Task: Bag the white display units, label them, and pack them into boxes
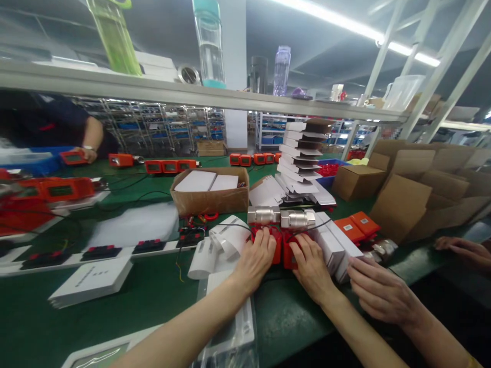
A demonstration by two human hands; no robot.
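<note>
Two red-cased devices with silver metal fittings lie side by side in front of me. My left hand (258,258) is closed over the left red device (276,249), its fingers bent across the case. On the right red device (288,253), my right hand (311,263) rests with curled fingers gripping its near side. The metal fittings (264,215) of both point away from me, and black cables run from them. Curled white paper sheets (230,237) lie beside my left hand. Narrow white boxes (332,250) stand close to my right hand.
Another person's hand (379,286) touches the white boxes from the right. A carton (210,199) holds white boxes, and folded white cartons (301,158) are stacked behind. More red devices (356,228) lie at right. Bottles stand on the shelf (238,97) overhead.
</note>
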